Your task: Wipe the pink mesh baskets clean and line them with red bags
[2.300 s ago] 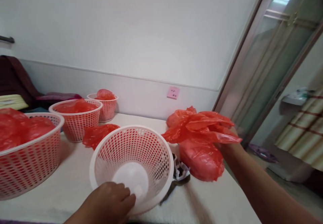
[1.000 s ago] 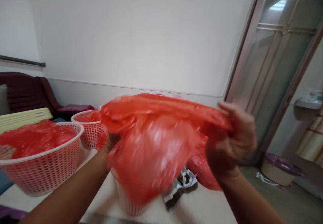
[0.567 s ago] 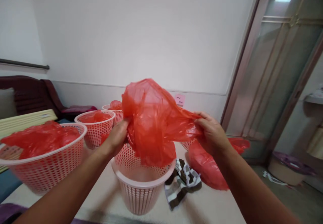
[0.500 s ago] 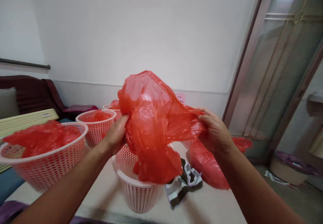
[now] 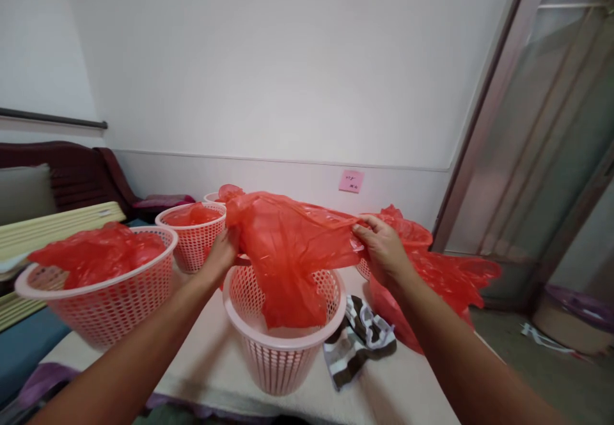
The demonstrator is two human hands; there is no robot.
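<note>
A red plastic bag [image 5: 292,233] is stretched sideways between my two hands, its lower part hanging into a pink perforated basket [image 5: 283,342]. My left hand [image 5: 223,249] grips the bag's left end, with the fingertips partly hidden behind the film. At the other end, my right hand [image 5: 381,246] pinches the bag's edge between thumb and fingers. Just right of the basket lies a crumpled striped cloth [image 5: 357,342] in brown, white and grey. Under my right forearm rests a full-looking red bag [image 5: 393,313].
To the left stand a large pink basket [image 5: 103,310] and a smaller one [image 5: 199,246], both holding red plastic. All rest on a pale-covered table [image 5: 206,361]. A pink note [image 5: 351,181] is stuck to the wall. A lidded bin [image 5: 573,316] stands on the floor at right.
Both hands have lowered slightly, and the bag has dropped from a puffed-up bunch into a flatter, stretched sheet, its lower part now inside the basket. The view has shifted a little.
</note>
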